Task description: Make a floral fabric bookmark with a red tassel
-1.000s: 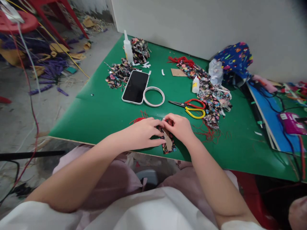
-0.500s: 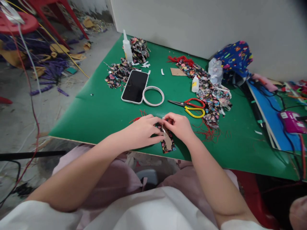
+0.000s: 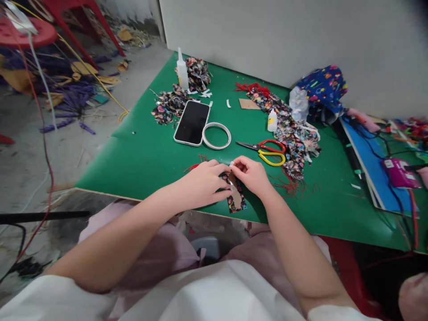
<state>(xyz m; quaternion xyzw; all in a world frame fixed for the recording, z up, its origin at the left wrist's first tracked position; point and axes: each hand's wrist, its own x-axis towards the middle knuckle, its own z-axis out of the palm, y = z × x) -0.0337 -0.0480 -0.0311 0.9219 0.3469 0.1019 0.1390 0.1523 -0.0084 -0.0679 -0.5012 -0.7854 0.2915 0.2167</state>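
Note:
In front of me at the table's near edge lies a small floral fabric piece [image 3: 242, 207] with a brown card-like strip [image 3: 236, 196] along its middle. A shiny patch shows on the strip's upper part. My left hand [image 3: 209, 183] reaches over the piece from the left, its fingers bent and gripping its left side and top. At the upper end my right hand [image 3: 250, 174] is closed in a pinch, with a small white strip [image 3: 231, 164] at its fingertips. The fingertips of both hands nearly meet and partly hide the top of the piece.
Beyond my hands lie a phone [image 3: 192, 122], a tape roll [image 3: 216, 136] and scissors [image 3: 267, 151]. Glue bottles [image 3: 182, 75] and floral fabric bundles [image 3: 296, 142] sit farther back. Red threads [image 3: 294, 187] lie at right, near a blue folder [image 3: 364, 165]. A wall panel [image 3: 234, 40] borders the table.
The view has shifted slightly, so the table things appear a little displaced. Both hands stay at the fabric piece, with only a slight shift of the fingers.

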